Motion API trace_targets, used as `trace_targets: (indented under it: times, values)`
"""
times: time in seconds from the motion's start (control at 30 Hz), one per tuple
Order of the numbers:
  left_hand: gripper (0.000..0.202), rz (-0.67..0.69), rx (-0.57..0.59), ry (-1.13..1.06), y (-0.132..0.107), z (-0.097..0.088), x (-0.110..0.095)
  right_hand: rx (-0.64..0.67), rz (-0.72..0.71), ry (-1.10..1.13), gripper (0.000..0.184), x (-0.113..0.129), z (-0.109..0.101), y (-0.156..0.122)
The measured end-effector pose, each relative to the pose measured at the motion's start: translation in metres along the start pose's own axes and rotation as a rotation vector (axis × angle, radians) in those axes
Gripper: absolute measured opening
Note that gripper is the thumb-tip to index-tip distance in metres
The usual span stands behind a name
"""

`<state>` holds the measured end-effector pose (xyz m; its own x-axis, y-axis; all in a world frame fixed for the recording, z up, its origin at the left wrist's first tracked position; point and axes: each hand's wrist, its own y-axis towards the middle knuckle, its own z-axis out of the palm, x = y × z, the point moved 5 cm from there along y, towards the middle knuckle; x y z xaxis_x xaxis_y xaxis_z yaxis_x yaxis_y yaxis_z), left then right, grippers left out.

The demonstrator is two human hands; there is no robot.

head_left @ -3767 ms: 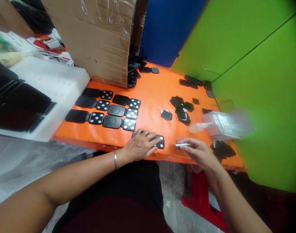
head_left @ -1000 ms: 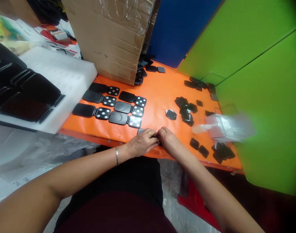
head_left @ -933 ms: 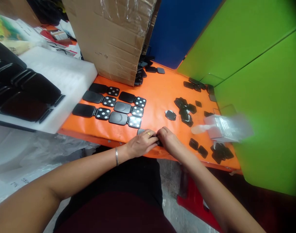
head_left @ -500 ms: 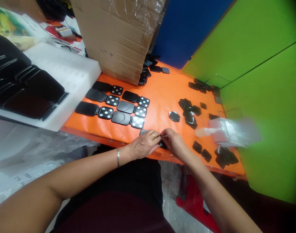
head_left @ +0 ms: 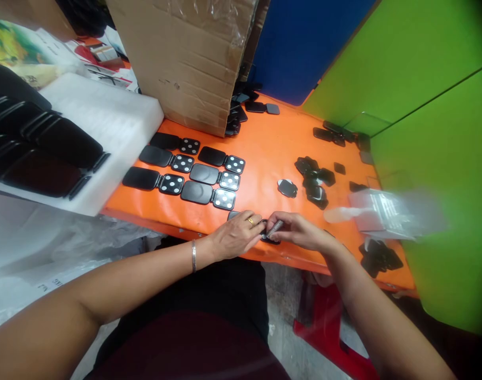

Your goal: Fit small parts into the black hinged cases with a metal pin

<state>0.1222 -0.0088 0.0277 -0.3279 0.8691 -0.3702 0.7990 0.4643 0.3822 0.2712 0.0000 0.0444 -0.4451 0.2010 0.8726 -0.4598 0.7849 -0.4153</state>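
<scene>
Black plate under both hands; finished rows behind, loose pieces right.

An orange-covered desk is bounded by green panels and a blue panel; a grey floor is seen below.

Both forearms are stretched forward and angled inward until the left hand, laid palm down with fingers curled and a ring and wrist bangle worn, is met fingertip to fingertip by the right hand, whose fingers are pinched together.
</scene>
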Motion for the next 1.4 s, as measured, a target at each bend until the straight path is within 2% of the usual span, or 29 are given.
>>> trace_targets:
  times: [0.07, 0.2, 0.23, 0.3, 0.37, 0.47, 0.63, 0.8, 1.07, 1.3, 1.4]
  values:
    - [0.024, -0.005, -0.001, 0.006, 0.0, -0.001, 0.0, -0.109, -0.031, 0.225, 0.019, -0.007, -0.009, -0.011]
    - [0.021, -0.031, -0.016, -0.004, -0.002, -0.001, 0.001, -0.644, -0.213, 0.583, 0.026, -0.023, -0.04, -0.046]
    - [0.021, -0.04, -0.024, -0.011, -0.002, -0.001, 0.001, -0.726, -0.214, 0.632, 0.026, -0.028, -0.042, -0.054]
    - [0.021, -0.051, -0.046, -0.026, -0.003, -0.001, 0.001, -0.807, -0.16, 0.66, 0.027, -0.04, -0.039, -0.065]
    - [0.021, -0.052, -0.072, -0.038, -0.004, -0.001, 0.0, -0.848, -0.09, 0.603, 0.028, -0.05, -0.03, -0.071]
    - [0.023, -0.055, -0.088, -0.042, -0.005, -0.001, -0.001, -0.958, -0.014, 0.38, 0.028, -0.062, -0.018, -0.074]
    - [0.031, -0.082, -0.109, -0.039, -0.007, -0.001, -0.001, -1.23, -0.059, -0.092, 0.028, -0.072, -0.015, -0.071]
    - [0.034, -0.136, -0.124, -0.097, -0.006, -0.002, 0.001, -1.291, -0.152, -0.285, 0.026, -0.075, -0.011, -0.065]
    - [0.03, -0.113, -0.093, -0.096, -0.005, -0.003, -0.001, -1.333, -0.214, -0.439, 0.02, -0.065, -0.005, -0.062]
    - [0.033, -0.094, -0.084, -0.067, -0.006, -0.003, -0.002, -1.333, -0.231, -0.504, 0.016, -0.06, -0.001, -0.057]
    - [0.034, -0.091, -0.091, -0.078, -0.008, -0.004, -0.004, -1.412, -0.265, -0.482, 0.017, -0.056, 0.0, -0.064]
